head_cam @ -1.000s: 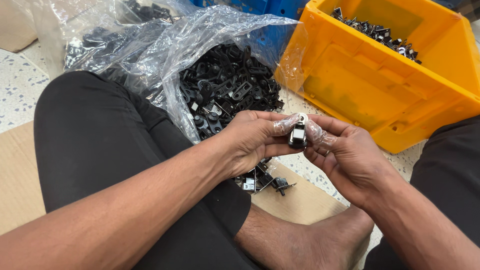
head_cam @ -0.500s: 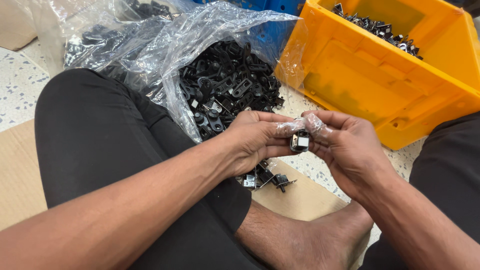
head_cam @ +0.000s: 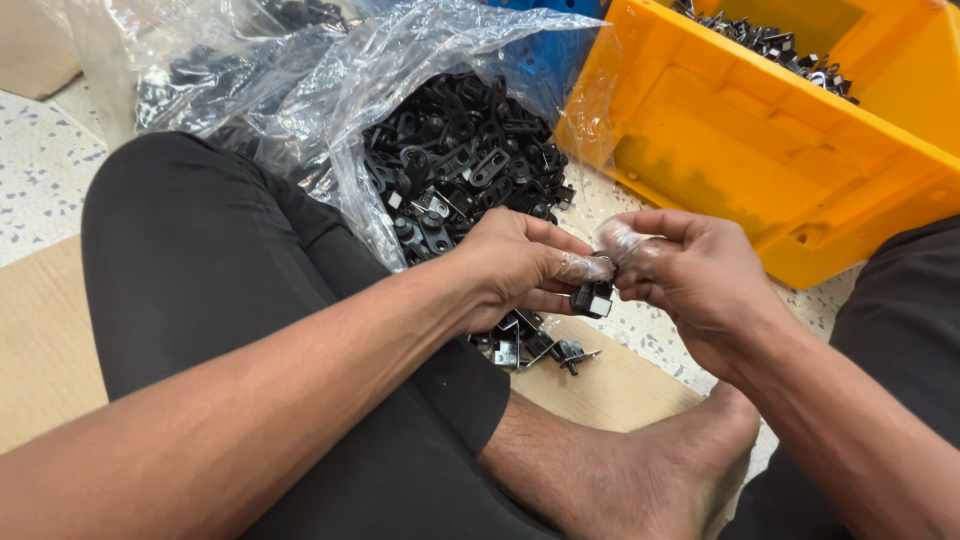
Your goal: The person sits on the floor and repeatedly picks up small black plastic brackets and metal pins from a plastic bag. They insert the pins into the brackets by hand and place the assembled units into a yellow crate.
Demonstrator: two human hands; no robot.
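My left hand [head_cam: 520,265] and my right hand [head_cam: 690,275] meet in front of me and pinch one small black metal-and-plastic part [head_cam: 592,297] between their fingertips. Clear tape or film wraps the fingertips of both hands. Just below the hands a few loose black parts [head_cam: 530,345] lie by my knee. Behind the hands a heap of the same black parts [head_cam: 455,165] spills from an open clear plastic bag [head_cam: 300,90].
An orange plastic bin [head_cam: 800,190] stands at the right with several dark parts [head_cam: 770,40] in its far end. I sit cross-legged in black trousers, bare foot [head_cam: 640,470] forward, on brown cardboard [head_cam: 40,340] over speckled floor.
Both hands have stayed together on the small black part, turning it slightly and drifting a little lower; the view has shifted a bit.
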